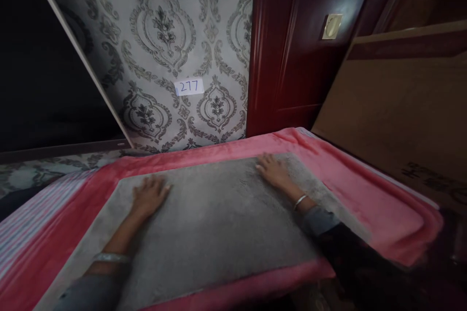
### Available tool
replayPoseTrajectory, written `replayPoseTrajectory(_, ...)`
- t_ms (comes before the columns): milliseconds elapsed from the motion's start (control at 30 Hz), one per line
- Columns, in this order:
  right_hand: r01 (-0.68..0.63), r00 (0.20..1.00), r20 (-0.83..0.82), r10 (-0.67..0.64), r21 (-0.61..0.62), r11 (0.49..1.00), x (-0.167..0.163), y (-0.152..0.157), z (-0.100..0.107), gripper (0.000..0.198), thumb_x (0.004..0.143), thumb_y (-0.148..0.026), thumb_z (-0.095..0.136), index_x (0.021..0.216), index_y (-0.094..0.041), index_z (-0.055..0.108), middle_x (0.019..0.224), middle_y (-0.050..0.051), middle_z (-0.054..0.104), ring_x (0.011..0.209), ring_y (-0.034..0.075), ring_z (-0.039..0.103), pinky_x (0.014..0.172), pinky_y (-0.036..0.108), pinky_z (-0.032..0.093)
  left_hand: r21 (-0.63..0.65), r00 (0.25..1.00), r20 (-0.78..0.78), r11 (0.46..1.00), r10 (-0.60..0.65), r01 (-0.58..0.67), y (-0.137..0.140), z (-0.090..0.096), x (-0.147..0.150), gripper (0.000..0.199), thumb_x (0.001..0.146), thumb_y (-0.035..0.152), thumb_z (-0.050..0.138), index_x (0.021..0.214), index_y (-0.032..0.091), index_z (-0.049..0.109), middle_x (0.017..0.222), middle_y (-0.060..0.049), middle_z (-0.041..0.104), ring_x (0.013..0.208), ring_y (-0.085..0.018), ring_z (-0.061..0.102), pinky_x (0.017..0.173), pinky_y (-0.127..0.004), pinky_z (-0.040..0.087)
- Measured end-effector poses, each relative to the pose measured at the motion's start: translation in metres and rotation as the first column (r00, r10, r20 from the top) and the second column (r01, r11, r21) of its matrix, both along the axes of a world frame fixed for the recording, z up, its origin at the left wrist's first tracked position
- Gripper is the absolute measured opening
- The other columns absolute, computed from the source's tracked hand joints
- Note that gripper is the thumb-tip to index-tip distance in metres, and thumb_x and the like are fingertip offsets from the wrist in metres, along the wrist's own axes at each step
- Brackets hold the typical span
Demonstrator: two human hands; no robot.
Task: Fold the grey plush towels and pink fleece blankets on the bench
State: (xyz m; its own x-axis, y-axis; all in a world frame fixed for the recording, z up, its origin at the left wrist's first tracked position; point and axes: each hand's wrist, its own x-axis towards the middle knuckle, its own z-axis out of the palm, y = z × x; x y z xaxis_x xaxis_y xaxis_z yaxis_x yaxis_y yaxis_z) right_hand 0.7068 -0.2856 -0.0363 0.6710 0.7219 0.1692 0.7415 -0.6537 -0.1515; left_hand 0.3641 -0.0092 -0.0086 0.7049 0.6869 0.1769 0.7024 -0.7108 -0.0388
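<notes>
A grey, short-piled mat (215,223) lies spread out over a pink plush blanket (379,194). Near the mat's far left corner, my left hand (149,195) rests on it with the fingers spread. My right hand (273,170) lies on the mat close to its far edge, fingers also apart. Neither hand holds anything. Each wrist wears a silver bangle. Faint ruffled marks show in the pile just left of my right hand.
Striped cloth (44,218) shows under the blanket at the left. A large cardboard box (397,107) leans at the right. Behind stand patterned wallpaper (164,34) with a paper label (188,86) reading 277, a dark red door (284,48) and a black screen (47,73).
</notes>
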Motion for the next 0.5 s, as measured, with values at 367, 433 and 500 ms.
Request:
replayPoseTrajectory(367,-0.158,0.987,0.005,0.159,-0.058,0.986,-0.054,-0.006,-0.022,0.057,0.102,-0.048,0.028,0.154,-0.027,0.038,0.162,0.008,0.032,0.149,0.028,0.027,0.117,0.053,0.024,-0.004,0.995,-0.073,0.997,-0.072,0.072,-0.04,-0.024,-0.013,0.058,0.099,0.042,0.03,0.152,0.022,0.041,0.161,-0.009,0.035,0.149,-0.035,0.029,0.117,-0.058,0.027)
replayPoseTrajectory(433,-0.012,1.0,0.024,0.014,-0.075,0.997,-0.029,-0.051,-0.026,0.058,0.102,-0.047,0.026,0.155,-0.026,0.036,0.163,0.009,0.031,0.148,0.03,0.027,0.116,0.054,0.026,0.01,0.996,-0.08,1.0,0.031,-0.03,-0.02,-0.022,-0.048,0.061,0.099,0.042,0.026,0.153,0.019,0.04,0.161,-0.012,0.035,0.148,-0.037,0.03,0.115,-0.059,0.029)
replayPoseTrajectory(500,0.149,0.989,0.03,-0.147,-0.109,0.983,-0.007,-0.101,-0.034,0.059,0.102,-0.048,0.025,0.157,-0.027,0.032,0.164,0.009,0.028,0.148,0.03,0.028,0.115,0.055,0.028,0.028,0.992,-0.034,0.992,0.124,-0.123,0.002,-0.024,-0.089,0.062,0.098,0.04,0.022,0.151,0.014,0.043,0.159,-0.015,0.039,0.144,-0.04,0.036,0.112,-0.062,0.031)
